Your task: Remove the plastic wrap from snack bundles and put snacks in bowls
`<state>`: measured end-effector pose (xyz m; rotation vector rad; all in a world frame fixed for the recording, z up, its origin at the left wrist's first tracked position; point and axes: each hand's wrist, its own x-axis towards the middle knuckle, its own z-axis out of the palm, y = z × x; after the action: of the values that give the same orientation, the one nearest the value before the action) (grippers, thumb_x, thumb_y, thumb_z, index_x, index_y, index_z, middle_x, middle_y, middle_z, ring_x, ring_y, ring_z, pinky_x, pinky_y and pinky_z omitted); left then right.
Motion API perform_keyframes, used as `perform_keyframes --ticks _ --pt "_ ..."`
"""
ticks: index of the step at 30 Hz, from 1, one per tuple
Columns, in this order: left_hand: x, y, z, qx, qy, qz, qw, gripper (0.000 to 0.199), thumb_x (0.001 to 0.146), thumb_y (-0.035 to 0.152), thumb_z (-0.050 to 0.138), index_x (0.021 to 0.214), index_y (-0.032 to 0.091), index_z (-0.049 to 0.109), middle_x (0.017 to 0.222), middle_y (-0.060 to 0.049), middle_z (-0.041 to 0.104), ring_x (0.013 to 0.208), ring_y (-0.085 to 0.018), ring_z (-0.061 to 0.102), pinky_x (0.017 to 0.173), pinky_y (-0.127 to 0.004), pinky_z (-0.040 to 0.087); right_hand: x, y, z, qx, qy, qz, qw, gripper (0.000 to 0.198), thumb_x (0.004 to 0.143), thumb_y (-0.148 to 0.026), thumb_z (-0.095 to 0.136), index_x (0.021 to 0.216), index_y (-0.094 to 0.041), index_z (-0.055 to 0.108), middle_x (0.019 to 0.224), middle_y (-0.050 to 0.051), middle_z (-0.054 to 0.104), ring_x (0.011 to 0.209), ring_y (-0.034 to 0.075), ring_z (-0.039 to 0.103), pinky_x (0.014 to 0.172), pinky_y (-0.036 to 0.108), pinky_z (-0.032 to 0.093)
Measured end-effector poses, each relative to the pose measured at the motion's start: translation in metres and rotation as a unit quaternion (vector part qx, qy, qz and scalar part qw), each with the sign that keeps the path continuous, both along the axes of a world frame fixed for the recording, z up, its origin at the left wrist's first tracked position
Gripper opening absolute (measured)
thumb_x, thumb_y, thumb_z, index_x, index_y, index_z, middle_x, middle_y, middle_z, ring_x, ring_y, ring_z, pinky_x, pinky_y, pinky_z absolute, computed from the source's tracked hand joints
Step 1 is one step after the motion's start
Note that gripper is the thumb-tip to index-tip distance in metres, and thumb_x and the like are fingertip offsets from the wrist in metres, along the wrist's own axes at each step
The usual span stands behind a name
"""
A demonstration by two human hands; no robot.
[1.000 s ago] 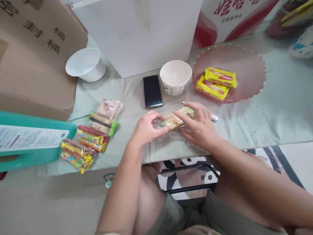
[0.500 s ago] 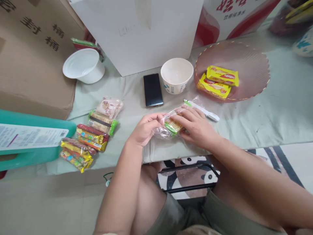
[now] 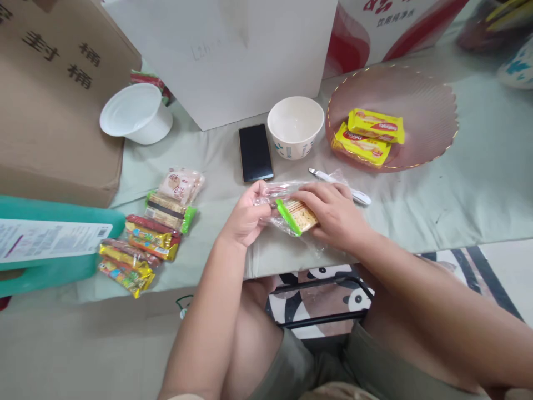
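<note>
My left hand [image 3: 250,215] is closed on the gathered end of a clear plastic bag [image 3: 280,191]. A packet of crackers [image 3: 306,215] with a bright green end lies inside or against that bag; I cannot tell which. My right hand [image 3: 335,214] is wrapped over the packet's right side, fingers curled on top, hiding part of it. Just behind the right hand lies a white utility knife [image 3: 343,186], partly covered by loose plastic. A dark phone [image 3: 256,154] and a white paper bowl [image 3: 295,128] stand beyond the hands.
To the right is a pink scalloped bowl [image 3: 433,122] with yellow wafer packs [image 3: 372,136]. Several snack packs [image 3: 152,236] lie in a row at left, near a teal container [image 3: 54,278]. A white tub [image 3: 137,114], cardboard box [image 3: 62,128] and white box [image 3: 233,66] stand behind.
My left hand has drawn up and slightly away with the plastic, stretching it. More of the packet's green end and crackers shows. The view has shifted slightly.
</note>
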<state>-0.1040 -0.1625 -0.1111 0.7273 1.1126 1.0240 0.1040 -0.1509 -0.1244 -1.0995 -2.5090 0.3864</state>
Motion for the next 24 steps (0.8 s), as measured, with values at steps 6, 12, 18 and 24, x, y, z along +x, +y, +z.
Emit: perform_keyframes --ticks 6,12,18,24 --pt "-0.003 -0.001 -0.002 0.025 -0.027 -0.009 0.999 0.047 0.05 0.004 0.068 0.084 0.024 0.042 0.116 -0.001 0.068 0.081 -0.013 0.066 0.063 -0.021 0.052 0.002 0.005 0.002 -0.045 0.039 -0.011 0.998 0.056 0.08 -0.018 0.06 0.135 -0.024 0.058 0.132 0.011 0.069 0.121 0.033 0.062 0.098 0.046 0.041" --pt "-0.003 0.002 -0.001 0.009 -0.097 0.004 0.995 0.049 0.05 -0.003 0.068 0.088 0.021 0.05 0.105 0.003 0.069 0.083 -0.009 0.067 0.066 -0.015 0.051 0.009 0.017 0.002 -0.106 0.099 0.032 0.989 0.056 0.081 -0.028 0.067 0.136 -0.022 0.058 0.128 0.013 0.071 0.114 0.032 0.066 0.093 0.045 0.047" --pt "-0.004 0.0 -0.001 0.024 -0.151 0.029 0.988 0.051 0.045 -0.003 0.062 0.091 0.02 0.063 0.108 0.0 0.072 0.084 -0.012 0.068 0.063 -0.017 0.05 0.002 0.014 0.0 -0.082 0.054 0.004 0.995 0.059 0.08 -0.021 0.064 0.139 -0.023 0.058 0.135 0.014 0.068 0.124 0.035 0.063 0.098 0.05 0.043" --pt "-0.006 0.006 -0.005 0.017 -0.156 0.094 0.983 0.061 0.045 -0.006 0.057 0.098 0.023 0.067 0.108 0.0 0.075 0.095 -0.016 0.072 0.076 -0.022 0.056 -0.002 0.016 0.001 -0.108 0.14 -0.009 0.984 0.059 0.077 -0.025 0.065 0.135 -0.02 0.058 0.13 0.015 0.072 0.114 0.035 0.068 0.094 0.049 0.049"
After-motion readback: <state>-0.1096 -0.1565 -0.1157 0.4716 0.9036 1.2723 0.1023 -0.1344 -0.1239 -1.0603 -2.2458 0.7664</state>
